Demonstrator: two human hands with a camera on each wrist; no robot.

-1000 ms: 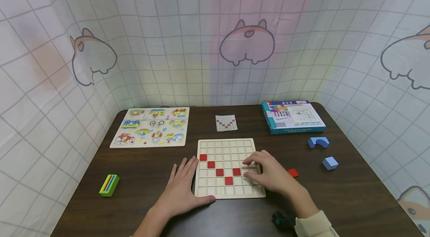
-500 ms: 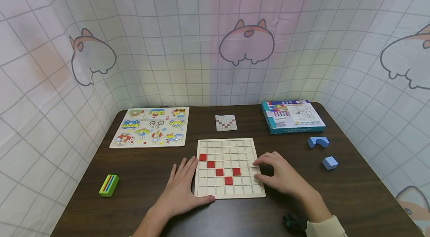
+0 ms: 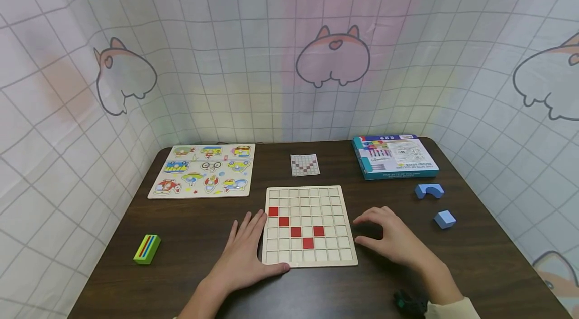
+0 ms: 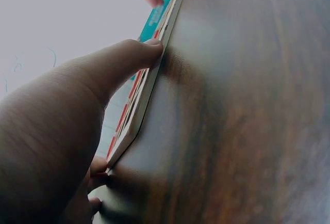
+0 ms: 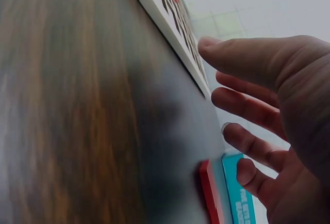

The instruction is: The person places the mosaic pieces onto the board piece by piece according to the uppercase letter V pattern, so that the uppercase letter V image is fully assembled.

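Note:
A pale square grid board [image 3: 325, 256] lies on the dark table, with several red tiles [image 3: 308, 243] set in its cells. My left hand [image 3: 244, 253] rests at its lower left corner, fingers straight along the left edge and thumb on the front edge; the left wrist view shows the thumb [image 4: 139, 53] touching the rim. Just off the board's right side is my right hand [image 3: 393, 238], thumb and index finger apart with nothing between them. A loose red tile [image 5: 209, 188] lies on the table near its fingers in the right wrist view, mostly hidden by the hand in the head view.
Behind the board lies a small pattern card [image 3: 305, 165]. A picture puzzle board [image 3: 203, 173] is at back left, a teal box [image 3: 395, 157] at back right. Blue arch [image 3: 428, 191] and blue block [image 3: 445, 219] sit right; a green striped block [image 3: 147, 249] sits left.
My right hand has moved rightward off the board, over the loose red tile that showed beside it earlier. My left hand and the tiles on the board have stayed in place.

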